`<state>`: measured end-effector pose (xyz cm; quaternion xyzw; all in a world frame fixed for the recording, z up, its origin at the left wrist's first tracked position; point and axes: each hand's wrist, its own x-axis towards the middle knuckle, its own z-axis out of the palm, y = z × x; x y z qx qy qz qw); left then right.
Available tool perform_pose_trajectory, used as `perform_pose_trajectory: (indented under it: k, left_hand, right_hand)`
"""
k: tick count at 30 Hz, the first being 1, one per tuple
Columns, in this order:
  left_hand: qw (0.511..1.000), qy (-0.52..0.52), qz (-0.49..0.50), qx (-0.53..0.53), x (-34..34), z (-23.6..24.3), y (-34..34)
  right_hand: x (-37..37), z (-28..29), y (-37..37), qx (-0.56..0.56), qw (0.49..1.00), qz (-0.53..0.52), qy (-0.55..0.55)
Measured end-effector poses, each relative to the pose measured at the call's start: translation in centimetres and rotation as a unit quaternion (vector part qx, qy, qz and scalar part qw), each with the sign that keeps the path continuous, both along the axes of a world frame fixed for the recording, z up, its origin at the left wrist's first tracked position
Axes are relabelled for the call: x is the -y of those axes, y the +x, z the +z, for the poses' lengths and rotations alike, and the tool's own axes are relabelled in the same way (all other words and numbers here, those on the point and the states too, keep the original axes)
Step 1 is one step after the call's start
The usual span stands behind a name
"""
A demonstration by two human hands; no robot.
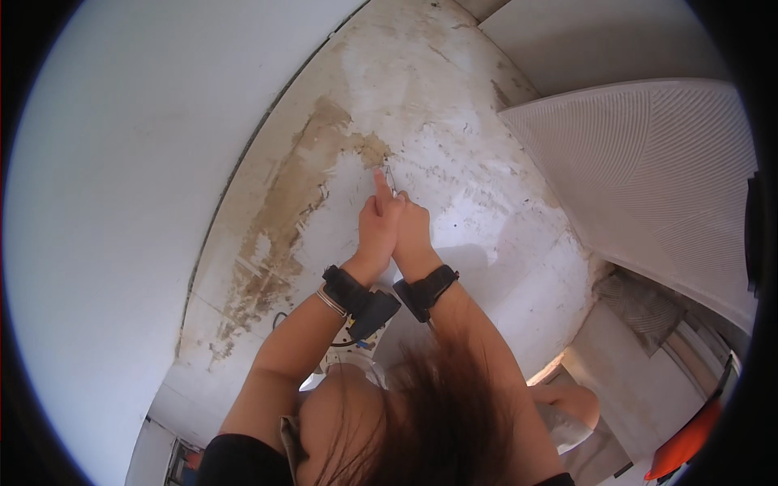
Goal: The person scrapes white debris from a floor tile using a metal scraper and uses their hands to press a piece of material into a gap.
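Note:
Both my hands are raised and pressed together against a white plastered surface (454, 121) with brown stained patches. My left hand (377, 231) has its index finger stretched out, with the tip touching the surface beside a brown patch (324, 154). My right hand (413, 231) is curled tight against the left. A thin metal tool (391, 180) pokes out between them; only its tip shows, lying on the plaster next to the fingertip. Each wrist carries a black strap, and the left one also has a small black device (373, 312).
A smooth white wall (121, 202) fills the left side. A white panel with combed ridges (656, 162) leans at the upper right. An orange object (689, 441) sits at the lower right edge. My hair and shoulder cover the bottom middle.

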<state>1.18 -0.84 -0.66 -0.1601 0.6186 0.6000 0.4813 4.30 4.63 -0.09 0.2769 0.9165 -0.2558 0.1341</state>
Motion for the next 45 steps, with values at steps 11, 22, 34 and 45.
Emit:
perform_pose_trajectory:
  k: [11,22,34,45]
  left_hand:
    - [0.999,-0.038,-0.023,-0.014,2.1,1.3,1.4]
    - [0.997,0.023,0.03,0.062,0.7,1.3,-1.0]
    - [0.997,0.052,0.04,0.039,-0.2,1.1,-2.8]
    - [0.981,-0.024,-0.188,0.046,5.7,0.5,5.6]
  right_hand:
    - [1.7,1.2,1.2,0.075,0.996,0.008,-0.052]
    - [0.5,0.4,-0.3,0.007,0.999,0.02,-0.032]
    - [-0.5,-0.2,-2.2,-0.027,0.999,0.026,-0.012]
    - [5.5,2.4,6.3,0.065,0.987,-0.116,-0.086]
